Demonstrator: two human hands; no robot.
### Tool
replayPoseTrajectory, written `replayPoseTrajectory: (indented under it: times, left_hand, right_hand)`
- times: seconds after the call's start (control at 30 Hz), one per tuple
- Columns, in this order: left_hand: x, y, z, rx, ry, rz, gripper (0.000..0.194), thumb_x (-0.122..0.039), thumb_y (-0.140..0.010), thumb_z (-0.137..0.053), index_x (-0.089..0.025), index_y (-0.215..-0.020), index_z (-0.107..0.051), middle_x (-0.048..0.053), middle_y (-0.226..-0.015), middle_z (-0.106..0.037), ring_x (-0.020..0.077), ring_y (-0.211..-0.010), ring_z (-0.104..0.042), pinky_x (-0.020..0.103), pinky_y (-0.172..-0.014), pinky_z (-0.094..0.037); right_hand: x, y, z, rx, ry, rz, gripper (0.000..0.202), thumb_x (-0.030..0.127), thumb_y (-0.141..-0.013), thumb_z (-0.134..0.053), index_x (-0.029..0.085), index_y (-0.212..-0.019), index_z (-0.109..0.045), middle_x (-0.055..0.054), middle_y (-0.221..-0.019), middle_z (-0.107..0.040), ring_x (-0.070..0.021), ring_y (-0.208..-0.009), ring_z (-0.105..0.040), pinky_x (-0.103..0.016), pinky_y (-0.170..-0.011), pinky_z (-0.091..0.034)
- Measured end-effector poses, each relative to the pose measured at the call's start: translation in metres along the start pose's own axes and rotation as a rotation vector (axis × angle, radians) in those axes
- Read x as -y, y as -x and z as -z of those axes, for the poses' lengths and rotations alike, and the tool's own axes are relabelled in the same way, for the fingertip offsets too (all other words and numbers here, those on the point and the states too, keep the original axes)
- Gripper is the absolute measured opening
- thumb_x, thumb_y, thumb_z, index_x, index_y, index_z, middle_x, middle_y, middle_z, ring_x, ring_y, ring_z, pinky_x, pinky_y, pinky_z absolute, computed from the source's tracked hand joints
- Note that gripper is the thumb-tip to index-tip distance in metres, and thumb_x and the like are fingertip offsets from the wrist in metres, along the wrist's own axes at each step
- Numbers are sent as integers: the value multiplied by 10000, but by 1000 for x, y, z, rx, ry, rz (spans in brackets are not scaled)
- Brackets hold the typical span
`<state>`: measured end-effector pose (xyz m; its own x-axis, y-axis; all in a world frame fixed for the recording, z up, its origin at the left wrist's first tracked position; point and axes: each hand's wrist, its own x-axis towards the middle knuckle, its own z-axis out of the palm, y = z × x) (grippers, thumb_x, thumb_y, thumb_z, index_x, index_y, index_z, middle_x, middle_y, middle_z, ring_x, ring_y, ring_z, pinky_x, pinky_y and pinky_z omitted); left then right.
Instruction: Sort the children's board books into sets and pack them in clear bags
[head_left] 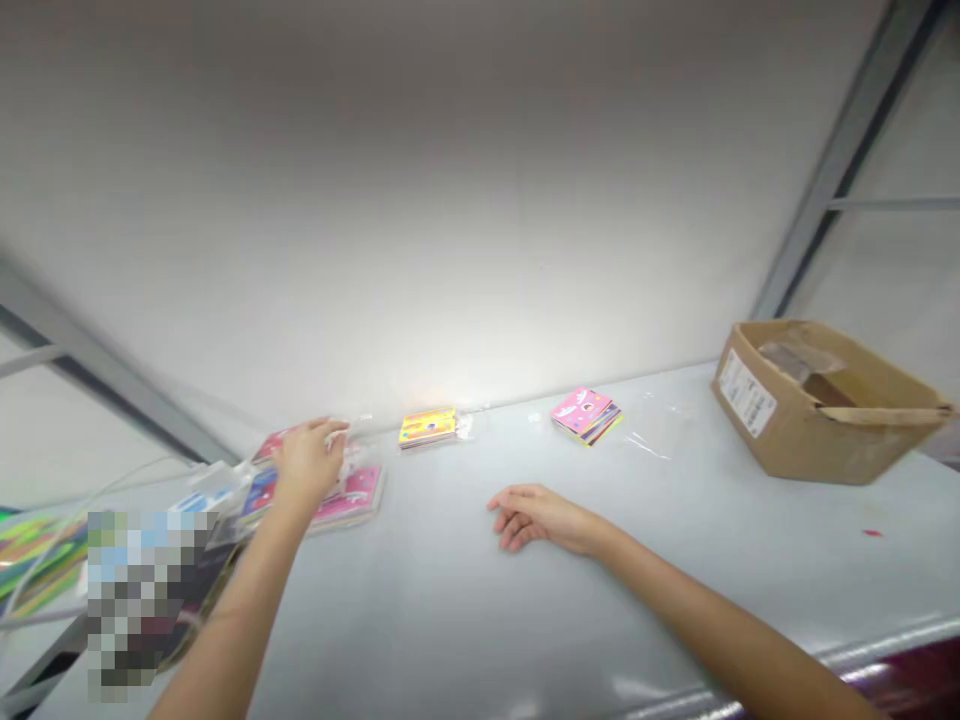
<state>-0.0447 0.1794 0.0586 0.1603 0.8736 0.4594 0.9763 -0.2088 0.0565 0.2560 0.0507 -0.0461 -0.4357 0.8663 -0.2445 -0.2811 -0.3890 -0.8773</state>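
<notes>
My left hand (311, 462) is over a pile of pink and blue card packs (364, 492) in clear plastic at the left of the table. Its fingers are curled among the plastic wrapping, and what they hold is blurred. My right hand (536, 515) hovers or rests over the middle of the grey table (450, 610); I cannot tell whether it touches. Its fingers are loosely bent and apart, holding nothing. Beyond the hands lie a yellow-topped stack of cards (427, 427) by the wall and a fanned stack of pink-topped cards (585, 412).
An open cardboard box (817, 430) with plastic inside stands at the right. Clear plastic film (656, 425) lies beside the pink-topped stack. Colourful green packs (37, 550) and a white cable occupy the far left. A white wall (480, 220) closes off the back.
</notes>
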Motion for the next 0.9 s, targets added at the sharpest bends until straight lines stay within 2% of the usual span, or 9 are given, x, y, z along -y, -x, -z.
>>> replayPoseTrajectory:
  times: [0.13, 0.27, 0.37, 0.47, 0.6, 0.7, 0.83, 0.9]
  left_hand:
    - [-7, 4, -4, -57, 52, 7, 353, -304, -825, -403, -129, -968, -674, 137, -1069, -639, 280, -1049, -558, 431, -938, -399]
    - [-31, 11, -11, -60, 139, -56, 334, -343, -825, -418, -173, -973, -664, 96, -1065, -624, 256, -1053, -544, 419, -945, -398]
    - [-60, 21, -19, -51, 220, -122, 334, -353, -840, -418, -167, -978, -658, 104, -1080, -607, 255, -1054, -539, 431, -948, -395]
    - [-95, 34, -28, 13, 319, -233, 315, -325, -859, -411, -166, -993, -647, 101, -1064, -613, 234, -1055, -545, 416, -953, -398]
    - [-142, 50, -41, 182, 446, -435, 265, -283, -862, -426, -197, -989, -642, 66, -1051, -627, 189, -1020, -569, 347, -933, -430]
    - [-173, 58, -47, 305, 500, -535, 247, -250, -838, -461, -200, -990, -649, 64, -1038, -637, 188, -971, -593, 331, -889, -460]
    - [-213, 58, -51, 380, 550, -570, 311, -232, -856, -423, -182, -1105, -603, 97, -1136, -602, 212, -1066, -558, 356, -944, -431]
    - [-235, 57, -53, 397, 575, -580, 344, -233, -848, -442, -179, -1165, -563, 105, -1168, -586, 221, -1107, -534, 365, -980, -406]
  right_hand:
    - [0, -1, -1, 3, -3, 0, 297, 386, -789, -599, 133, -942, -572, -24, -709, -619, -118, -576, -627, -257, -585, -496]
    - [1, -1, -1, 5, -10, 3, 289, 382, -789, -603, 132, -932, -576, -24, -709, -619, -119, -584, -630, -252, -582, -493]
    - [1, -1, 0, 1, -17, -4, 300, 391, -780, -617, 134, -930, -578, -22, -702, -621, -121, -581, -629, -255, -578, -495]
    - [1, -2, 1, 5, -33, -5, 304, 389, -775, -626, 135, -937, -582, -21, -706, -625, -121, -583, -630, -257, -584, -500]
    - [1, -4, 3, 23, -64, -5, 295, 394, -794, -604, 131, -923, -577, -27, -705, -629, -124, -596, -637, -255, -598, -505]
    - [0, -8, 4, 32, -74, -5, 269, 396, -824, -565, 130, -865, -576, -25, -675, -621, -117, -578, -627, -252, -595, -502]
    - [0, -8, 5, 42, -89, 14, 235, 342, -868, -501, 138, -845, -614, -36, -673, -615, -110, -573, -597, -259, -610, -499]
    - [0, -5, 5, 49, -121, 47, 185, 318, -870, -500, 183, -882, -626, -47, -779, -639, -127, -659, -611, -270, -642, -501]
